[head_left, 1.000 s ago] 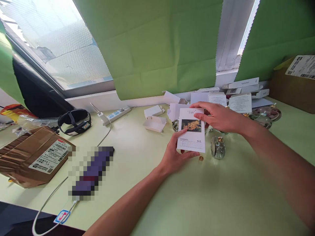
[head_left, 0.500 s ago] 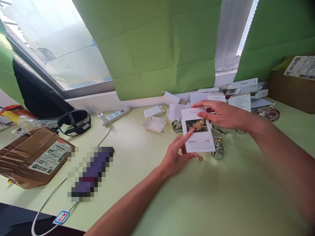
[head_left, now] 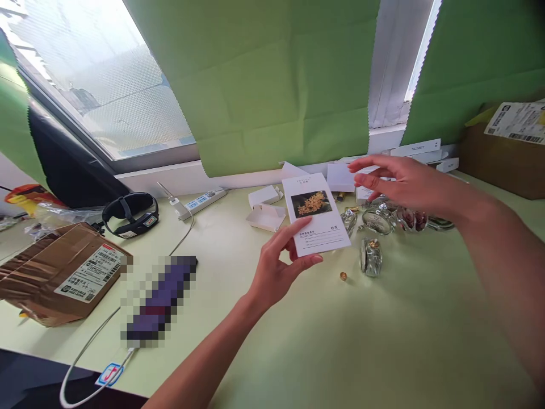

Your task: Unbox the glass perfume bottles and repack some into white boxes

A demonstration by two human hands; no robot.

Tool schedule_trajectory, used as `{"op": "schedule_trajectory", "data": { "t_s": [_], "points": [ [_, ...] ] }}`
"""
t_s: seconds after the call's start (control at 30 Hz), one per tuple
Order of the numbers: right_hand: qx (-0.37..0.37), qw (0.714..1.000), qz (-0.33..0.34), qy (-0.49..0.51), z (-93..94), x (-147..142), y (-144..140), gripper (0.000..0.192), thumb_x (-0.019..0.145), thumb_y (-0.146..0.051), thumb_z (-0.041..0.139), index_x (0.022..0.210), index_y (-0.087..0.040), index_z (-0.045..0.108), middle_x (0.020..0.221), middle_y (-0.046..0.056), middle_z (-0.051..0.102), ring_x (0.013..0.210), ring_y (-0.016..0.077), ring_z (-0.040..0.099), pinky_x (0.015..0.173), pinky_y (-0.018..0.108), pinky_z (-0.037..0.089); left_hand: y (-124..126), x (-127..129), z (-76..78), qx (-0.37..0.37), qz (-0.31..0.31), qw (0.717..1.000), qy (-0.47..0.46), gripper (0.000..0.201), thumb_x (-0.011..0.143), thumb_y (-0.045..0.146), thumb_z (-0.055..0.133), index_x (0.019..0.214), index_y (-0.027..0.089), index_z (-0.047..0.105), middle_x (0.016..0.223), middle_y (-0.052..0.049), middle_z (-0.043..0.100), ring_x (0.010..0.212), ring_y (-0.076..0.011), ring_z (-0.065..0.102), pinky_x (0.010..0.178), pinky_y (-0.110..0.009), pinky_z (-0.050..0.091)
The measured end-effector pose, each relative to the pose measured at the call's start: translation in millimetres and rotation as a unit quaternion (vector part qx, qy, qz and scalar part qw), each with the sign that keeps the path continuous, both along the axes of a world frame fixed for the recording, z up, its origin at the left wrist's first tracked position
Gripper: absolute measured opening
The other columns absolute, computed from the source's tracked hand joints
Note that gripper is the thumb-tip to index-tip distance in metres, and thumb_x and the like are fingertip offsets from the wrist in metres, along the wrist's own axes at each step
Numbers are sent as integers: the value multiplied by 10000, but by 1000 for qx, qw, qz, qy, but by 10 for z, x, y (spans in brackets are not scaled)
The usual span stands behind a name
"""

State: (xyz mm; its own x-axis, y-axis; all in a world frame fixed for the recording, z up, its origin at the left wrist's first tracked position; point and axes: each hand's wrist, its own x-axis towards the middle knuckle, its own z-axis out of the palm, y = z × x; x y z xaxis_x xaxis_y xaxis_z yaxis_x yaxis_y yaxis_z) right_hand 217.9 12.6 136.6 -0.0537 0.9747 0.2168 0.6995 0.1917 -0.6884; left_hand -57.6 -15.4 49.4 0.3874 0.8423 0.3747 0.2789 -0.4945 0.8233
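My left hand (head_left: 272, 272) pinches the lower edge of a white card (head_left: 315, 215) printed with a photo of yellow flowers, held tilted above the pale green table (head_left: 383, 341). Off the card and to its right, my right hand (head_left: 400, 183) hovers with fingers spread and nothing in it, above several small glass bottles (head_left: 378, 218). One glass bottle (head_left: 370, 257) stands alone just right of the card, and a small gold cap (head_left: 343, 276) lies on the table beside it.
White folded boxes (head_left: 266, 209) and flat white cartons (head_left: 419, 149) lie near the window sill. A power strip (head_left: 200, 200), black headband device (head_left: 131, 211), brown parcel (head_left: 55, 272), blurred dark object (head_left: 159, 298) and white cable (head_left: 89, 352) sit left. A cardboard box (head_left: 506, 153) stands at far right.
My right hand has let go of the card and lifted up to the right. My left hand has carried the card left and higher, uncovering the bottles behind it.
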Motion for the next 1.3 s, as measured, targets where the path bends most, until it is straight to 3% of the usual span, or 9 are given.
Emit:
{"op": "schedule_trajectory", "data": {
  "t_s": [0.1, 0.23, 0.43, 0.53, 0.63, 0.8, 0.9, 1.1, 1.3],
  "points": [
    [27, 999, -20, 31, 106, 139, -56, 462, 855, -633, 538, 1187, -325, 626, 1046, 46, 691, 774, 187, 658, 710, 365, 491, -167, -289, 27, -39, 26, 997, 62, 586, 820, 415, 687, 1365, 373, 474, 1168, -53, 609, 883, -168, 570, 725, -282, 532],
    [70, 995, -7, 76, 128, 231, -146, 393, 884, -561, 544, 1136, -280, 652, 921, 43, 694, 734, 144, 592, 664, 312, 474, -330, -678, -112, -65, 53, 974, 210, 554, 884, 478, 579, 1403, 339, 439, 1034, -51, 613, 723, -133, 509, 664, -278, 484],
    [69, 989, -6, 128, -475, 220, -288, 274, 878, -153, 426, 1000, -241, 654, 703, -9, 602, 574, 106, 460, 516, 253, 355, -344, -900, -2, -18, 84, 913, 398, 656, 893, 591, 482, 1480, 358, 300, 809, 3, 527, 672, -141, 474, 663, -284, 430],
    [98, 984, -21, 150, -835, 234, -367, 261, 847, -124, 430, 964, -235, 635, 663, -19, 560, 644, 130, 511, 580, 264, 372, -256, -734, 204, 27, 109, 922, 371, 694, 885, 606, 484, 1484, 326, 271, 875, -11, 542, 755, -157, 518, 704, -287, 441],
    [59, 987, -11, 149, -1026, 261, -420, 258, 856, -159, 448, 1020, -257, 622, 658, -26, 539, 673, 145, 535, 602, 264, 390, -86, -372, 405, 70, 29, 929, 363, 587, 901, 599, 458, 1391, 278, 426, 940, -35, 592, 830, -173, 552, 751, -294, 446],
    [-52, 986, 124, 93, -1116, 282, -435, 363, 875, -296, 504, 1227, -315, 589, 933, 17, 638, 705, 158, 593, 631, 290, 468, 339, 318, 502, 22, -96, 859, 503, 402, 920, 480, 495, 1214, 222, 587, 1047, -44, 665, 960, -211, 606, 752, -294, 439],
    [-106, 972, 183, 105, -1130, 295, -447, 457, 858, -333, 540, 1314, -373, 534, 854, 6, 656, 713, 183, 619, 627, 308, 502, 517, 588, 465, 8, -123, 818, 562, 400, 895, 401, 559, 1241, 201, 571, 1135, -56, 658, 1040, -219, 594, 774, -284, 436],
    [-201, 956, 162, 139, -1053, 306, -514, 531, 844, -421, 591, 1362, -374, 485, 855, 21, 670, 761, 205, 622, 653, 319, 495, 522, 665, 485, 12, -214, 816, 537, 281, 879, 339, 583, 1129, 213, 616, 1140, -41, 636, 1050, -194, 577, 781, -264, 417],
    [-248, 947, 155, 131, -1082, 309, -511, 613, 848, -471, 611, 1411, -380, 387, 824, -13, 630, 684, 144, 534, 606, 258, 428, 395, 677, 436, -10, -294, 792, 535, 357, 828, 348, 650, 1157, 232, 576, 1158, -36, 610, 1005, -174, 578, 702, -236, 404]
  ]
}}
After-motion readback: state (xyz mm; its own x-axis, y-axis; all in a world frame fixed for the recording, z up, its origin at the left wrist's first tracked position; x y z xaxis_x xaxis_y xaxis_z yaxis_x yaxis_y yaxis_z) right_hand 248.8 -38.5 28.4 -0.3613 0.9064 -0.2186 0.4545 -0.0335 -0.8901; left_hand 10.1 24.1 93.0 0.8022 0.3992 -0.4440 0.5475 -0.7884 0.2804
